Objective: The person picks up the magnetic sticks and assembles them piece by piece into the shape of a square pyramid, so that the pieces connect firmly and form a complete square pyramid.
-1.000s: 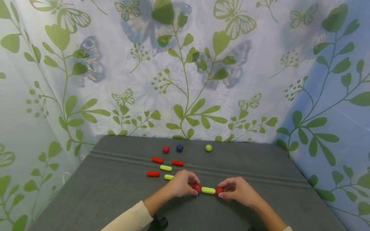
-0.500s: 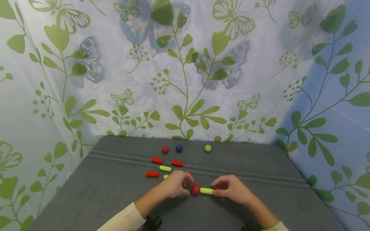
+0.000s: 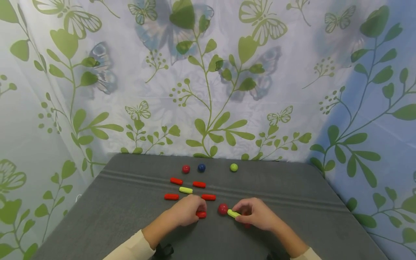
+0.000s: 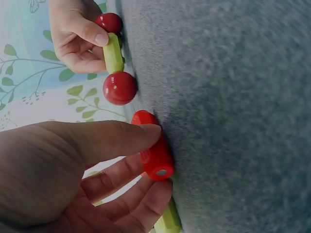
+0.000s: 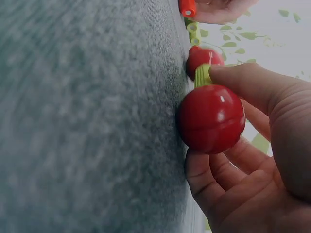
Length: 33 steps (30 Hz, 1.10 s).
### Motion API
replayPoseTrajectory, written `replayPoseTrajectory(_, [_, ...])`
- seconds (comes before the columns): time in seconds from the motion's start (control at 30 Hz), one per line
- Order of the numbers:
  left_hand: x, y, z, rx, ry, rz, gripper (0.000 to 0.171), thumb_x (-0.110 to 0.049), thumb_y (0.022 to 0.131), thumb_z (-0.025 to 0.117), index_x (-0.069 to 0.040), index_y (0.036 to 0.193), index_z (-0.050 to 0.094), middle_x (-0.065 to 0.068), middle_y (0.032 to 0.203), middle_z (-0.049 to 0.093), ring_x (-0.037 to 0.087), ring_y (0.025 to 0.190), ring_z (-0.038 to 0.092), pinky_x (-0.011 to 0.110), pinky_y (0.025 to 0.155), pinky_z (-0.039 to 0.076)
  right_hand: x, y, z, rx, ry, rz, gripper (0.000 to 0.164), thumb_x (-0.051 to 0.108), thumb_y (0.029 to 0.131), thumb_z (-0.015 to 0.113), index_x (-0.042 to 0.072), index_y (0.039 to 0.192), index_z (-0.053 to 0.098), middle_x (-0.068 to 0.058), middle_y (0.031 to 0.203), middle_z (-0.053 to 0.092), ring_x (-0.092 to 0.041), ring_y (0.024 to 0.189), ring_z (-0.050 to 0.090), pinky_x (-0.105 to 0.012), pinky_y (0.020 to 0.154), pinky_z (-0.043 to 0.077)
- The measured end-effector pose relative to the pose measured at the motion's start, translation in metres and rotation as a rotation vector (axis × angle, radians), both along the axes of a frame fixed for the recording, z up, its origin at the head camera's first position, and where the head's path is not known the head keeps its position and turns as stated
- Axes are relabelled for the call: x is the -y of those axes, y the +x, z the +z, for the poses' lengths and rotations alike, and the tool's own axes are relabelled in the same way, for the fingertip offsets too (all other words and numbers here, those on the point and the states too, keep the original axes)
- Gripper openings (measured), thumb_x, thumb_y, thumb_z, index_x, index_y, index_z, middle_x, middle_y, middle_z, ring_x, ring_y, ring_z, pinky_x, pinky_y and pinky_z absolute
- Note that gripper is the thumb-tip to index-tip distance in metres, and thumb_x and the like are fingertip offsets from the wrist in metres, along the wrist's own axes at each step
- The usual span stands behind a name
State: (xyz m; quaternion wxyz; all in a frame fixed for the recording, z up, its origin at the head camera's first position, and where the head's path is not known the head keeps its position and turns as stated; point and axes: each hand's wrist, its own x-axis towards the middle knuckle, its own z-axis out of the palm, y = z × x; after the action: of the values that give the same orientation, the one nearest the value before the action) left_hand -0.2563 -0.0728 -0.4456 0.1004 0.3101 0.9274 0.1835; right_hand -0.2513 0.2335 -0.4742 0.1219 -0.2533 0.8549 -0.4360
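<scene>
In the head view my left hand (image 3: 186, 212) pinches a red toy building rod (image 3: 201, 215) low over the table. The left wrist view shows the thumb along this red rod (image 4: 156, 154), fingers on its other side, and a metal disc in its end. My right hand (image 3: 258, 214) pinches a yellow-green rod (image 3: 233, 213) with a ball at each end. One red ball (image 3: 222, 208) sits at its far left end; the other red ball (image 5: 211, 119) lies within the right hand's grasp, mostly hidden in the head view.
On the grey table (image 3: 130, 220), red rods (image 3: 171, 196) and a yellow-green rod (image 3: 186, 190) lie beyond the left hand. Another yellow-green rod (image 4: 169, 221) shows beneath its fingers. Farther back are a red ball (image 3: 186, 169), a blue ball (image 3: 201, 167) and a green ball (image 3: 234, 167). A patterned curtain (image 3: 208, 90) hangs behind.
My left hand has let go of the left red ball, moved left and taken hold of a red rod. The ball-ended rod in my right hand has turned, its left end swinging away from me.
</scene>
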Motion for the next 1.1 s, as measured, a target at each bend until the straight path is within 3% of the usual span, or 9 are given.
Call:
replayPoseTrajectory(0.17, [0.001,-0.001,-0.002,0.002,0.019,-0.006,0.026,0.001,0.08,0.08,-0.015,0.098,0.072,-0.007,0.087,0.063,0.005,0.076,0.052,0.025,0.071,0.049,-0.005,0.002,0.001,-0.008,0.041,-0.042,0.022,0.021,0.09,0.079,0.016,0.111,0.074,-0.005,0.108,0.073,-0.008,0.074,0.067,-0.026,0.064,0.055])
replayPoseTrajectory(0.27, [0.002,-0.002,-0.004,-0.003,0.045,-0.023,0.025,0.001,0.08,0.08,-0.016,0.097,0.072,-0.007,0.088,0.065,0.005,0.077,0.054,0.025,0.072,0.051,-0.008,0.004,0.002,-0.002,0.073,-0.077,0.024,0.022,0.09,0.079,0.018,0.113,0.073,-0.006,0.111,0.072,-0.008,0.068,0.066,-0.026,0.06,0.053])
replayPoseTrajectory(0.6, [-0.005,-0.005,-0.009,0.027,0.227,-0.052,0.024,0.0,0.083,0.08,-0.013,0.102,0.075,-0.004,0.098,0.073,0.009,0.09,0.066,0.025,0.082,0.055,-0.015,0.014,0.004,-0.005,0.109,-0.155,0.029,0.019,0.088,0.078,0.015,0.117,0.076,-0.006,0.111,0.071,-0.005,0.051,0.049,-0.025,0.048,0.042])
replayPoseTrajectory(0.8, [-0.014,-0.012,-0.015,0.007,0.251,-0.055,0.022,-0.005,0.083,0.082,-0.015,0.102,0.075,-0.008,0.095,0.072,0.004,0.086,0.063,0.023,0.081,0.054,-0.018,0.016,0.005,0.053,0.06,-0.198,0.032,0.02,0.087,0.08,0.012,0.118,0.075,-0.01,0.112,0.07,-0.007,0.053,0.054,-0.026,0.052,0.047])
replayPoseTrajectory(1.1, [-0.022,-0.02,-0.018,0.104,0.309,-0.008,0.019,-0.011,0.087,0.081,-0.018,0.104,0.076,-0.011,0.098,0.07,0.001,0.089,0.062,0.024,0.085,0.054,-0.021,0.019,0.006,0.209,-0.09,-0.232,0.041,0.017,0.084,0.084,0.002,0.121,0.073,-0.014,0.11,0.065,-0.018,0.071,0.07,-0.032,0.062,0.06])
